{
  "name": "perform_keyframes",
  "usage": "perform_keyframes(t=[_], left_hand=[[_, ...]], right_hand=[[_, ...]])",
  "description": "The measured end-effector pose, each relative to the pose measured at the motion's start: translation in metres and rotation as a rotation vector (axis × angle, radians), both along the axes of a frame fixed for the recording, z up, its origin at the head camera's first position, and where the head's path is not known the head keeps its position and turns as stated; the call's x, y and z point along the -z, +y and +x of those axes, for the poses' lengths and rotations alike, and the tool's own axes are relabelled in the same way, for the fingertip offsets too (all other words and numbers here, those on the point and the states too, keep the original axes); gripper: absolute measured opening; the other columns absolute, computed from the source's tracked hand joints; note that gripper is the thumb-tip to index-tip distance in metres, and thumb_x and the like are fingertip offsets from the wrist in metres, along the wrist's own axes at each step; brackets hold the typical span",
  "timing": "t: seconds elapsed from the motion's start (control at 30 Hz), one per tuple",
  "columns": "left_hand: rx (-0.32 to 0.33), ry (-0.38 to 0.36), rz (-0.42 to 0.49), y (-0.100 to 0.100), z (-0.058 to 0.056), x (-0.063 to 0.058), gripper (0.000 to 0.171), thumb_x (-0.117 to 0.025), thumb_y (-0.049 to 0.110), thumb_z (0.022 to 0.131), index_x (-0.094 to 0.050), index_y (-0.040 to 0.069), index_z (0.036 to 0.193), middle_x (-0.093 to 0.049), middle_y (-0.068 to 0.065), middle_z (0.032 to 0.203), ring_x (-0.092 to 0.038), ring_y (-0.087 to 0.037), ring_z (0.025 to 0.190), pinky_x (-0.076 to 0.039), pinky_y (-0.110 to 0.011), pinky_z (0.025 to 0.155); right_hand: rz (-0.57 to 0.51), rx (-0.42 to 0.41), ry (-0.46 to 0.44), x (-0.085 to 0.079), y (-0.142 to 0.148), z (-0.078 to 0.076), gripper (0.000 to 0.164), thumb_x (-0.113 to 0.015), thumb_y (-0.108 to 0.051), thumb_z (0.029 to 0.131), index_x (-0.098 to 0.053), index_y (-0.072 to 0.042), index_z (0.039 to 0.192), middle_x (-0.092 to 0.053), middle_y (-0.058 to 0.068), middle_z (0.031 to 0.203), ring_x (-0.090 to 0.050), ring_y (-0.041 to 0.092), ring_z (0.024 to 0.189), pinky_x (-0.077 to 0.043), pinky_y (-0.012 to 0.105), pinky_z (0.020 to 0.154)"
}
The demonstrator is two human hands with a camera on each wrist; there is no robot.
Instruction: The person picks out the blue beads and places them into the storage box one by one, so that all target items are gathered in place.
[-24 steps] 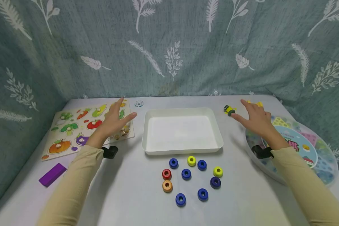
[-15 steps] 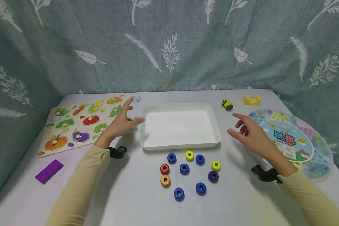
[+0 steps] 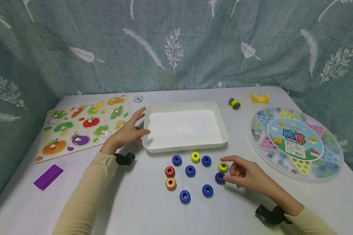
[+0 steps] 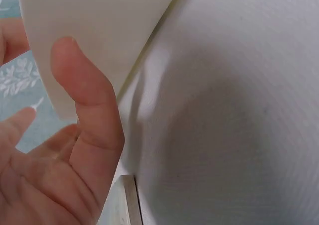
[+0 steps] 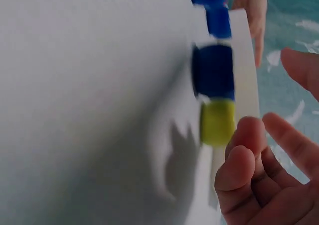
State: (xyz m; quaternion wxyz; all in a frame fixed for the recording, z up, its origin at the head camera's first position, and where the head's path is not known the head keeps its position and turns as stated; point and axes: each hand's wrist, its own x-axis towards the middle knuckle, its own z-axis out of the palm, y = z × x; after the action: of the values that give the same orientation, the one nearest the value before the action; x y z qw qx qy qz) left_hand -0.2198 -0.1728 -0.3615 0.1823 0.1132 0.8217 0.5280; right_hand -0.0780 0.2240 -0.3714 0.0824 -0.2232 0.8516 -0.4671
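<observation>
In the head view a white rectangular tray [image 3: 185,127] stands mid-table. My left hand [image 3: 126,134] is at its left end, the thumb over the near-left rim and the index finger reaching toward the far-left corner. The left wrist view has the thumb [image 4: 89,90] overlapping the tray's outer wall [image 4: 99,16]. Several small rings lie in front of the tray. My right hand [image 3: 248,174] hovers beside them, index finger and thumb spread apart. Its thumb tip is right at a dark blue ring [image 3: 220,178]; the index fingertip is just above a yellow ring [image 3: 222,167].
A vegetable puzzle board [image 3: 82,127] lies at left, with a purple block [image 3: 48,177] before it. On the right sits a round checkers board [image 3: 295,143]. Behind are a small yellow-and-black toy [image 3: 234,103] and a yellow curved piece [image 3: 260,98]. A leaf-print curtain [image 3: 194,49] bounds the back.
My right hand has come from above the checkers board toward me and left, down to the rings. My left hand has moved right and lowered to the tray's left end.
</observation>
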Motion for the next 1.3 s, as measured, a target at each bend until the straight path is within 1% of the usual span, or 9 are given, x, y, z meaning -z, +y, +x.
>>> perform_keyframes(t=[0.07,0.17,0.4,0.57,0.7,0.83,1.1,1.2,1.3], left_hand=[[0.004,0.003,0.004,-0.002,0.0,-0.001,0.089,-0.062,0.009,0.09,-0.001,0.027,0.153,-0.003,-0.013,0.157,-0.05,-0.034,0.099,-0.051,-0.031,0.063],[0.015,0.01,0.003,-0.005,-0.002,-0.003,0.089,-0.062,0.01,0.09,-0.002,0.027,0.153,-0.003,-0.012,0.157,-0.051,-0.034,0.097,-0.051,-0.032,0.063],[0.027,0.007,-0.001,-0.007,-0.003,-0.005,0.091,-0.063,0.012,0.089,-0.001,0.028,0.153,-0.003,-0.012,0.157,-0.051,-0.033,0.096,-0.05,-0.03,0.063],[0.018,-0.008,0.007,-0.006,-0.003,-0.004,0.09,-0.063,0.011,0.09,-0.001,0.029,0.153,-0.002,-0.012,0.157,-0.049,-0.036,0.106,-0.05,-0.031,0.063],[0.017,-0.038,0.029,-0.006,-0.003,-0.001,0.09,-0.061,0.008,0.09,0.0,0.028,0.153,0.0,-0.013,0.157,-0.043,-0.042,0.119,-0.051,-0.032,0.064],[0.024,-0.056,0.049,-0.007,-0.003,0.002,0.088,-0.06,0.007,0.09,-0.001,0.026,0.153,-0.001,-0.015,0.157,-0.033,-0.045,0.128,-0.052,-0.031,0.064],[0.047,-0.095,0.066,-0.008,-0.003,0.005,0.082,-0.059,0.006,0.091,-0.008,0.018,0.154,-0.006,-0.012,0.157,-0.016,-0.037,0.139,-0.052,-0.031,0.071],[0.045,-0.1,0.074,-0.007,-0.003,0.005,0.082,-0.059,0.006,0.09,-0.008,0.018,0.154,-0.007,-0.011,0.157,-0.017,-0.037,0.139,-0.052,-0.031,0.072],[0.043,-0.104,0.076,-0.007,-0.003,0.006,0.083,-0.059,0.006,0.09,-0.007,0.018,0.154,-0.007,-0.012,0.156,-0.018,-0.038,0.139,-0.052,-0.031,0.072]], right_hand=[[0.003,-0.032,-0.018,0.001,-0.004,0.003,0.043,-0.074,-0.016,0.083,-0.058,-0.005,0.121,-0.051,-0.005,0.071,-0.044,0.006,0.055,-0.038,0.021,0.044],[0.015,-0.066,-0.055,0.002,-0.011,0.007,0.043,-0.075,-0.018,0.082,-0.059,-0.005,0.12,-0.052,-0.007,0.069,-0.044,0.004,0.054,-0.038,0.02,0.044],[0.093,-0.111,-0.174,-0.003,-0.032,0.014,0.046,-0.077,-0.022,0.079,-0.061,-0.007,0.12,-0.052,-0.007,0.068,-0.044,0.003,0.054,-0.039,0.019,0.047],[0.109,-0.124,-0.196,0.0,-0.041,0.015,0.044,-0.077,-0.022,0.079,-0.063,-0.008,0.119,-0.052,-0.008,0.066,-0.044,0.002,0.052,-0.038,0.019,0.046],[0.105,-0.133,-0.212,0.002,-0.046,0.016,0.042,-0.076,-0.02,0.08,-0.064,-0.009,0.118,-0.053,-0.008,0.066,-0.043,0.002,0.051,-0.036,0.018,0.045],[0.124,-0.135,-0.233,0.002,-0.049,0.016,0.038,-0.076,-0.018,0.08,-0.065,-0.011,0.116,-0.055,-0.008,0.067,-0.043,0.002,0.05,-0.036,0.017,0.045],[0.16,-0.136,-0.275,0.003,-0.05,0.016,0.029,-0.074,-0.015,0.082,-0.067,-0.014,0.109,-0.054,-0.007,0.067,-0.043,0.003,0.048,-0.034,0.018,0.043],[0.163,-0.135,-0.306,0.001,-0.05,0.015,0.028,-0.074,-0.014,0.081,-0.067,-0.015,0.109,-0.055,-0.006,0.067,-0.044,0.004,0.047,-0.035,0.017,0.042],[0.15,-0.14,-0.31,-0.005,-0.048,0.011,0.029,-0.074,-0.014,0.082,-0.067,-0.014,0.11,-0.057,-0.005,0.067,-0.045,0.006,0.045,-0.038,0.018,0.042]])
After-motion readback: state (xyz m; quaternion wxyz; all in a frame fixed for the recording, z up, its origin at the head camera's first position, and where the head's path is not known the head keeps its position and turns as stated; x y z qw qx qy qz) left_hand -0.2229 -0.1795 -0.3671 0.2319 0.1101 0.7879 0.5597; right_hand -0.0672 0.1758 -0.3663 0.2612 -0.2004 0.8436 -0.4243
